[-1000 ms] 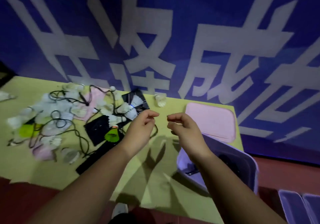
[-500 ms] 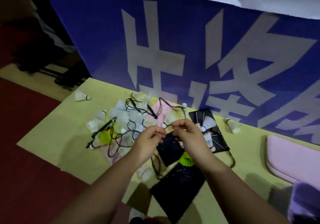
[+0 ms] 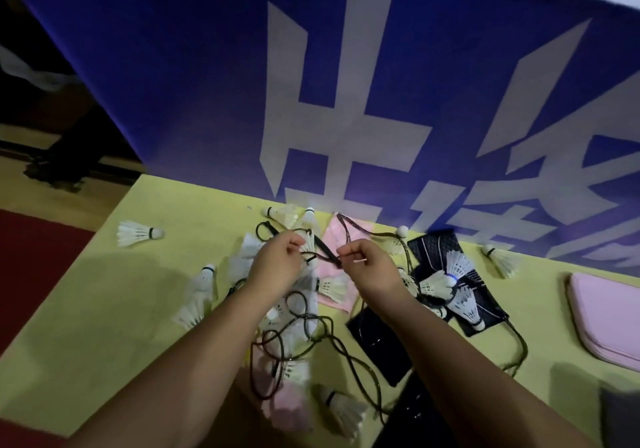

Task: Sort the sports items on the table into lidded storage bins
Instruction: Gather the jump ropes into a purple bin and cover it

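closest to the camera, two bare forearms reach out over a yellow-green table [image 3: 104, 309]. down by the near edge there's a shuttlecock [image 3: 341, 409] lying on its side, a pink cloth [image 3: 287, 409] and a dark pouch [image 3: 379, 340], with a black cord [image 3: 301, 329] looping in tangles all over them.

a bit further out, the left hand [image 3: 277, 269] and right hand [image 3: 367, 267] sit close together above the heap, both pinched shut on a stretch of that same cord, which runs taut-ish between the fingertips. under and around them is a scatter of white shuttlecocks [image 3: 197, 295] and another pink piece [image 3: 337, 274].

to the right, a black mesh bag [image 3: 440, 246] lies flat with a few shuttlecocks on top, one with a blue band. a pink lid [image 3: 609, 319] sits at the far right edge, well apart from the pile. one lone shuttlecock [image 3: 136, 233] rests off to the left.

behind it all stands a blue banner [image 3: 207, 83] with big white characters.
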Available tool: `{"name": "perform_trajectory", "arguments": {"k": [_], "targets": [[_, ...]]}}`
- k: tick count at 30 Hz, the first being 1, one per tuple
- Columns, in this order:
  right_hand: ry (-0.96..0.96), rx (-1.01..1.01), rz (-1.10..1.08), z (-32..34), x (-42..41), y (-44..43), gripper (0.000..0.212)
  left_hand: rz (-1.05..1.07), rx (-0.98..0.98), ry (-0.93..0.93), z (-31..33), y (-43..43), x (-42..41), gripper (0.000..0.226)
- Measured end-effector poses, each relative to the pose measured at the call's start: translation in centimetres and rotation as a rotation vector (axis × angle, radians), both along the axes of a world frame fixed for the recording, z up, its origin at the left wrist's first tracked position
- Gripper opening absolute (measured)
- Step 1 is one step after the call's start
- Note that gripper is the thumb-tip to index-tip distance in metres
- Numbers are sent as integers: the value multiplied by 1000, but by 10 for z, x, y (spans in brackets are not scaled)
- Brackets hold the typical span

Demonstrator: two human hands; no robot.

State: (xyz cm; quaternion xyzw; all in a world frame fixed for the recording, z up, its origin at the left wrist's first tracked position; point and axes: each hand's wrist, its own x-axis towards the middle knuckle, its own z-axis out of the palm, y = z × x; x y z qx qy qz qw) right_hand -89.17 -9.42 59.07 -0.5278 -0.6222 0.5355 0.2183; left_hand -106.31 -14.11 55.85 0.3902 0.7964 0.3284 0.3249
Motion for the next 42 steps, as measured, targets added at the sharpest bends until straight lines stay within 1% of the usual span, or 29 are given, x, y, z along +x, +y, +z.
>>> {"name": "perform_trajectory", "arguments": {"k": [2, 3, 4, 5, 6, 8, 11, 13, 16, 18, 20, 22, 23, 24, 25, 27, 28, 30, 32, 33, 35, 37, 38, 39, 40, 42], "targets": [[-38, 5, 7, -4, -16, 16, 22, 18, -134, 271, -8, 23, -24, 27], [-44, 8, 20, -6, -25, 21, 23, -7, -243, 400, -11, 32, -35, 32], [-40, 5, 29, -11, -34, 27, 23, -38, -355, 481, -14, 42, -45, 39], [-29, -7, 34, -14, -43, 30, 23, -64, -452, 506, -16, 51, -52, 46], [-17, -26, 40, -19, -50, 32, 22, -79, -530, 494, -21, 60, -58, 50], [5, -59, 68, -31, -61, 34, 19, -77, -643, 424, -34, 75, -64, 49], [-37, -108, 87, -48, -69, 44, 17, -61, -722, 245, -59, 89, -69, 42], [-67, -136, 83, -54, -72, 50, 19, -103, -682, 192, -74, 90, -73, 35], [-93, -147, 76, -59, -76, 56, 18, -127, -517, 160, -78, 90, -81, 19], [-128, -132, 106, -61, -79, 58, 19, -95, -387, 93, -67, 90, -82, 9], [-169, -80, 185, -62, -81, 58, 26, -32, -256, -32, -49, 89, -79, 6], [-230, 62, 289, -63, -84, 56, 40, 43, -152, -204, -28, 87, -71, 2], [-249, 151, 327, -63, -85, 54, 46, 67, -121, -286, -16, 86, -66, 8], [-249, 225, 338, -61, -85, 53, 48, 73, -90, -368, -6, 84, -61, 14], [-238, 266, 323, -60, -85, 52, 44, 65, -60, -448, 6, 83, -56, 18], [-188, 255, 241, -45, -83, 53, 28, 44, 7, -563, 28, 80, -45, 18], [-152, 214, 188, -35, -80, 53, 20, 37, 36, -569, 38, 79, -41, 17], [-91, 159, 102, -11, -73, 55, 8, 14, 92, -512, 59, 75, -31, 19], [-67, 185, 54, 14, -62, 55, 4, -42, 167, -495, 81, 69, -20, 25], [-34, 177, 30, 26, -57, 55, 6, -76, 206, -487, 92, 66, -15, 28], [125, 104, -13, 49, -46, 50, 12, -132, 263, -476, 112, 57, -5, 31], [280, 44, -16, 70, -35, 44, 27, -186, 307, -478, 133, 49, 7, 33], [315, 28, -10, 80, -31, 41, 34, -207, 321, -471, 144, 45, 13, 33], [326, 30, -7, 87, -27, 39, 37, -227, 334, -459, 151, 43, 17, 34], [315, 59, -12, 97, -22, 36, 35, -244, 352, -447, 161, 39, 24, 34], [180, 207, -21, 110, -14, 35, 24, -256, 397, -441, 174, 35, 31, 34]]}}
